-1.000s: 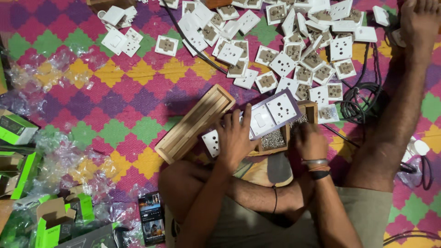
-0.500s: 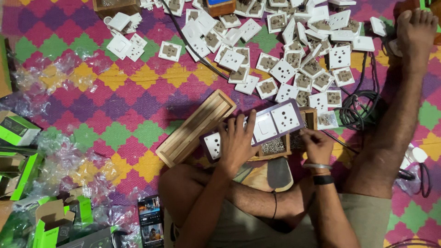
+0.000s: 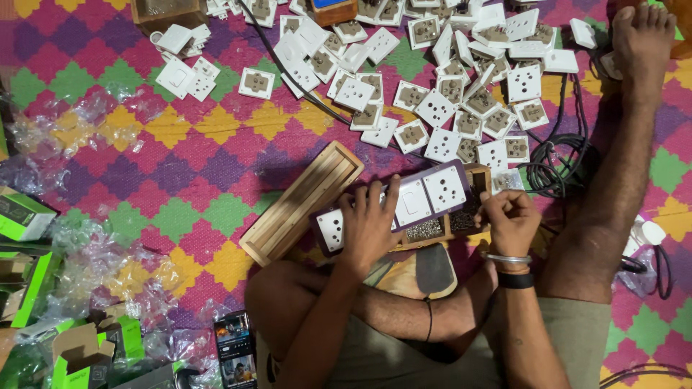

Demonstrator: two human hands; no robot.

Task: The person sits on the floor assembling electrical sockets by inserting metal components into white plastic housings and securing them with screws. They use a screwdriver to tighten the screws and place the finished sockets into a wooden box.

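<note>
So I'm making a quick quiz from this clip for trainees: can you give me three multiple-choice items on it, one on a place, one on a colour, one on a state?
1. Where does the open wooden box lie?
A. on the woven mat, beside the left hand
B. on top of the socket pile
C. on the person's lap

2. What colour are the cardboard cartons at the picture's left edge?
A. red
B. green
C. blue

3. How is the switch-and-socket panel being handled?
A. lying untouched on the mat
B. held down by the left hand while the right hand works at its end
C. lifted overhead by both hands

Answers:
1 A: the box rests on the mat, just outside the left hand.
2 B: their faces are bright green.
3 B: the left hand lies across it; the right hand is at its end.
</note>
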